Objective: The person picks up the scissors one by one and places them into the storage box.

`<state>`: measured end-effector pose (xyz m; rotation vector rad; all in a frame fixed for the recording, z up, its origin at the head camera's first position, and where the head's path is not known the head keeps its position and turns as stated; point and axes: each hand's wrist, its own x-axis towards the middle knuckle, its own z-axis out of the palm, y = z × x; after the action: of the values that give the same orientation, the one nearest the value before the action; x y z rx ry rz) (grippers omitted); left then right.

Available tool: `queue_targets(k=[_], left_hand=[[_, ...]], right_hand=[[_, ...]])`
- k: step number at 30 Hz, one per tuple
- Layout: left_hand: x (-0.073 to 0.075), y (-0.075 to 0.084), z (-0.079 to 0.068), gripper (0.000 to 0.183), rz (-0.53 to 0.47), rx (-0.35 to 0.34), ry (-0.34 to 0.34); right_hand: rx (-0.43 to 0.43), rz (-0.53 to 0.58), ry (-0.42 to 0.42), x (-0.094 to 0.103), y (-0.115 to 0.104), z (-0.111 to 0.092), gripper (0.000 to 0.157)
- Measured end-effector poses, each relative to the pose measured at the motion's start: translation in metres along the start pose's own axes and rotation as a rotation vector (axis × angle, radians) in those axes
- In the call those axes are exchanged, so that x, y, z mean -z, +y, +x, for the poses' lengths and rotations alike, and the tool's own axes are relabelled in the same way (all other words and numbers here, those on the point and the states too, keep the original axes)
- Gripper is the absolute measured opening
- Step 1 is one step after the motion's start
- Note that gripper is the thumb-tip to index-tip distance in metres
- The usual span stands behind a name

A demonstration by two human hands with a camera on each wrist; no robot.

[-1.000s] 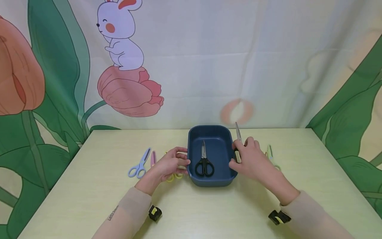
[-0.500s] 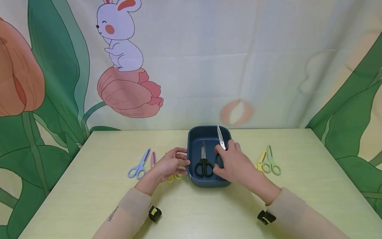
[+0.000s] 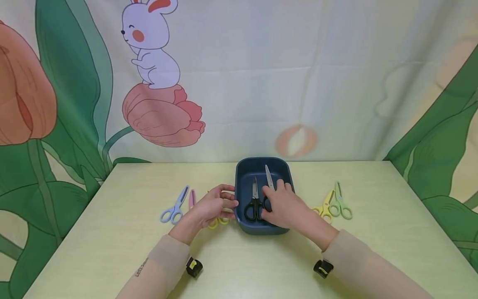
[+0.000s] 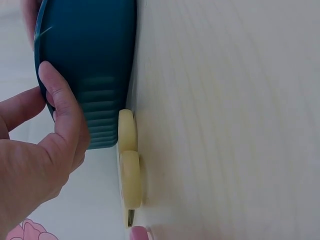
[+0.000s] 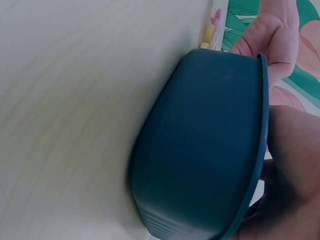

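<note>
A dark blue rectangular bin (image 3: pixel 263 229) stands in the middle of the table. My left hand (image 3: pixel 214 205) rests against its left side, fingertips at the rim. Inside the bin, my right hand (image 3: pixel 285 207) pinches the black handles of a pair of scissors (image 3: pixel 269 177), silver blades pointing toward the back. Alongside on the bin floor lies a second pair of black-handled scissors (image 3: pixel 250 211), also pointing back. From the right wrist view, the bin wall (image 5: pixel 200 135) hides the held scissors' lower part.
Left of the bin lie blue scissors (image 3: pixel 173 212), pink scissors (image 3: pixel 192 198) and yellow scissors (image 3: pixel 213 224), the latter two partly covered by my left hand. Another yellow pair (image 3: pixel 326 209) and green scissors (image 3: pixel 339 205) lie to the right. A printed curtain (image 3: pixel 242 95) hangs behind the table.
My right hand has carried the black-handled scissors leftward from the bin's right rim and lowered them inside, beside the other pair. The left hand has stayed at the bin's side.
</note>
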<state>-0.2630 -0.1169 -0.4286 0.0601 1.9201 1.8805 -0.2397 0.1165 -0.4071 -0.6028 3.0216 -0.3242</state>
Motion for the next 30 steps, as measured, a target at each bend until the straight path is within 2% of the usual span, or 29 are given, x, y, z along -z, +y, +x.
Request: queue_targets(k=[8, 16, 24, 30], left_hand=[[0.000, 0.000, 0.001, 0.053, 0.007, 0.002, 0.000], [0.000, 0.001, 0.001, 0.051, 0.008, -0.003, 0.008], [0.000, 0.001, 0.002, 0.053, 0.012, 0.001, 0.002], [0.000, -0.001, 0.003, 0.053, 0.010, -0.003, -0.006]], right_hand=[[-0.049, -0.010, -0.116, -0.005, -0.002, 0.006, 0.032], [-0.066, -0.055, -0.190, -0.003, -0.008, 0.012, 0.034], [-0.074, -0.027, -0.255, -0.003, -0.009, 0.013, 0.038], [-0.084, -0.055, -0.300, -0.002, -0.007, 0.013, 0.045]])
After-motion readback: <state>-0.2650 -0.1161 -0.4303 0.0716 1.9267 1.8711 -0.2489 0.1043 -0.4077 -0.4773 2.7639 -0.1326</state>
